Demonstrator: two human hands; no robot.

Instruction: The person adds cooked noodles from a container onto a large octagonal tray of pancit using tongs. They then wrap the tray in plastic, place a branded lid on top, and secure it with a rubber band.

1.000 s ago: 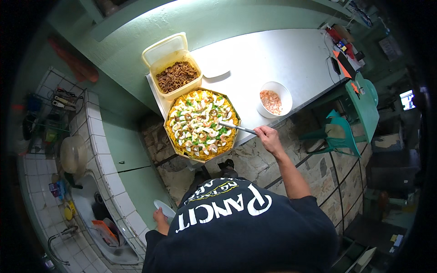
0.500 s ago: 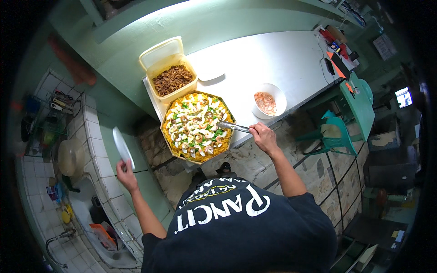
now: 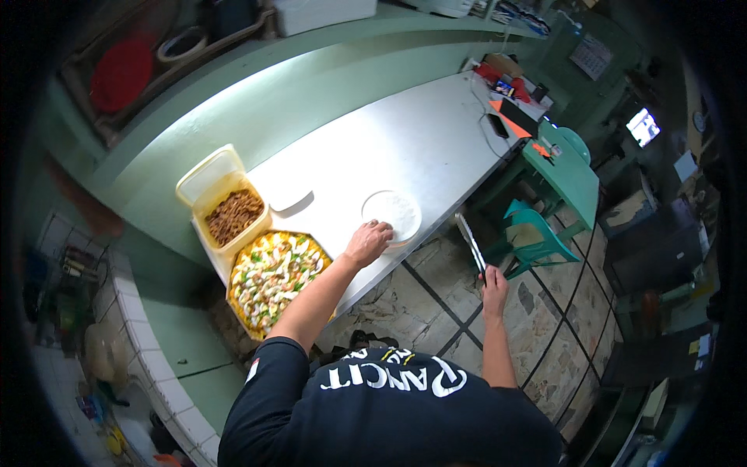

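Note:
My left hand [image 3: 368, 241] reaches across the steel table [image 3: 405, 148] and its fingers rest on the near rim of a white plate [image 3: 393, 212] that lies flat there. What is under the plate is hidden. My right hand [image 3: 494, 284] hangs off the table's edge over the tiled floor and holds long metal tongs [image 3: 471, 241] that point up and away. Left of my left arm sits an octagonal yellow tray [image 3: 272, 276] of food topped with egg slices and greens.
Behind the tray stands a yellow tub of brown food [image 3: 232, 216], its lid [image 3: 208, 173] tipped open, and a white lid [image 3: 289, 204] lies beside it. Boxes and cables crowd the table's far end [image 3: 510, 86]. A green plastic chair [image 3: 533, 233] stands at the right and a tiled counter [image 3: 148, 350] at the left.
My left hand has carried the white plate from my left side onto the table, where the bowl of pink food stood. My right hand has left the tray with the tongs and dropped to the right.

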